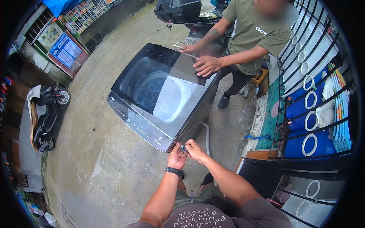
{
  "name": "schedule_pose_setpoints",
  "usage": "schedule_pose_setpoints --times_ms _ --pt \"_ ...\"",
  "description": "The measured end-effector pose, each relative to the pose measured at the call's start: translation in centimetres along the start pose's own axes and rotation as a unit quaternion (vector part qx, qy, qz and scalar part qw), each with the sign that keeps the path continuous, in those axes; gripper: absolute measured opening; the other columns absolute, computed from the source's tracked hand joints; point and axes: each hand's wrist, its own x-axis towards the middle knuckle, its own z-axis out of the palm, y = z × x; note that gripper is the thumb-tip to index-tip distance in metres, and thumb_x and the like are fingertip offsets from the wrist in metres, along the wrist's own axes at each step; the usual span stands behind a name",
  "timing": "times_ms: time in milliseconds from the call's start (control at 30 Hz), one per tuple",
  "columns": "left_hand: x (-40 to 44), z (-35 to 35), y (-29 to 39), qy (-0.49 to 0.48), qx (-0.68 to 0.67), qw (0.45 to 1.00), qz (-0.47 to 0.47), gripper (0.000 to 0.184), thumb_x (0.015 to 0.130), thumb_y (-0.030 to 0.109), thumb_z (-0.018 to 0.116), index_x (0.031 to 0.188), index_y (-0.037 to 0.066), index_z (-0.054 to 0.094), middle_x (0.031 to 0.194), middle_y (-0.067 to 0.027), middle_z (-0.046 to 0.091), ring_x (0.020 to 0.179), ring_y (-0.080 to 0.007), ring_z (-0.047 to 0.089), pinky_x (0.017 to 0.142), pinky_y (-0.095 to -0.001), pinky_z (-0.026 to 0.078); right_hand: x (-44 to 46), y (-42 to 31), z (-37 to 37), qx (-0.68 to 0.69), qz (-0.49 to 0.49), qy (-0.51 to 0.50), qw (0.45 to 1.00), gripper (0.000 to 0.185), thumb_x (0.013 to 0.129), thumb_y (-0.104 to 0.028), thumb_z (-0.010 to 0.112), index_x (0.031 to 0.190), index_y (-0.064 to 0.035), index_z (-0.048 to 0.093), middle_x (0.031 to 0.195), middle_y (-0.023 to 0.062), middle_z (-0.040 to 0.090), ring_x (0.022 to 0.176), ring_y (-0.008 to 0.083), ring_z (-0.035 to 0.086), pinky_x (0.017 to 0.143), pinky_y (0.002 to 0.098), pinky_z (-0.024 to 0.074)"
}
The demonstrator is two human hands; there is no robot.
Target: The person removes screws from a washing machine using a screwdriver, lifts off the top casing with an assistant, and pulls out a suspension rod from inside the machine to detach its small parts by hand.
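Note:
A top-load washing machine (pixel 146 131) with a dark glass lid stands in front of me. Close to its near lower corner, my left hand (pixel 176 157) is closed with fingers pinched together. My right hand (pixel 195 150) is closed beside it, gripping a small dark object (pixel 183 148) between the two hands; its exact kind is too small to make out. A pale grey hose (pixel 207 133) comes off the machine's right side and runs down behind my right forearm. Across the machine, another person's hand (pixel 207 65) rests on the back of the top.
The other person (pixel 249 41) stands at the machine's far side, before a parked motorcycle (pixel 194 26). A black scooter (pixel 46 114) is parked at the left. Black metal railings (pixel 279 125) with blue drums (pixel 304 102) behind them line the right. The ground is concrete (pixel 99 178).

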Motion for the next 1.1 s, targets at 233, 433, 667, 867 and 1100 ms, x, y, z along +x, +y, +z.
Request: schedule_pose_setpoints --times_ms 233,433,667,867,1100 --pt "0.0 0.6 -1.3 0.056 -0.046 0.996 0.045 0.008 0.095 0.013 0.071 0.099 0.013 0.065 0.079 0.0042 0.053 0.063 -0.0091 0.049 0.055 -0.0274 0.045 -3.4 -1.5 1.5 -0.32 -0.329 0.112 0.881 0.033 0.083 -0.001 0.063 0.113 -0.0085 0.053 0.114 0.0141 0.056 0.1 0.0401 0.063 0.084 0.05 0.0526" --pt "0.0 2.3 -1.7 0.071 -0.057 0.992 0.089 0.008 0.094 0.016 0.07 0.092 0.013 0.062 0.076 0.0029 0.054 0.069 -0.0134 0.055 0.063 -0.0335 0.051 -1.4 0.3 1.1 -0.252 -0.299 0.073 0.918 0.033 0.088 -0.008 0.061 0.118 -0.0025 0.049 0.118 0.0211 0.057 0.111 0.044 0.058 0.092 0.053 0.0485" --pt "1.3 0.9 -2.6 0.001 -0.089 0.995 0.054 0.014 0.096 0.026 0.062 0.09 0.014 0.061 0.072 0.0032 0.055 0.07 -0.0145 0.057 0.068 -0.0341 0.053 -3.0 -2.0 1.4 -0.379 -0.268 0.091 0.881 0.031 0.09 -0.012 0.057 0.12 -0.0061 0.05 0.115 0.0209 0.059 0.11 0.0443 0.057 0.088 0.0556 0.0482" --pt "0.7 -0.1 -3.2 -0.1 -0.115 0.988 0.027 0.023 0.101 0.033 0.059 0.1 0.01 0.064 0.092 -0.0016 0.067 0.085 -0.019 0.064 0.087 -0.0391 0.055 -3.7 -2.0 1.3 -0.426 -0.31 0.119 0.841 0.033 0.082 -0.007 0.066 0.114 -0.0121 0.055 0.109 0.0139 0.055 0.106 0.0367 0.057 0.088 0.0499 0.0469" --pt "2.0 -0.7 -3.1 -0.068 -0.111 0.989 0.076 0.017 0.099 0.028 0.061 0.089 0.013 0.062 0.081 0.0013 0.062 0.082 -0.0156 0.061 0.077 -0.0348 0.052 -3.5 -2.0 1.7 -0.341 -0.311 0.114 0.88 0.037 0.081 0.0 0.067 0.115 -0.0109 0.056 0.112 0.0141 0.053 0.103 0.0385 0.061 0.086 0.0506 0.0518"
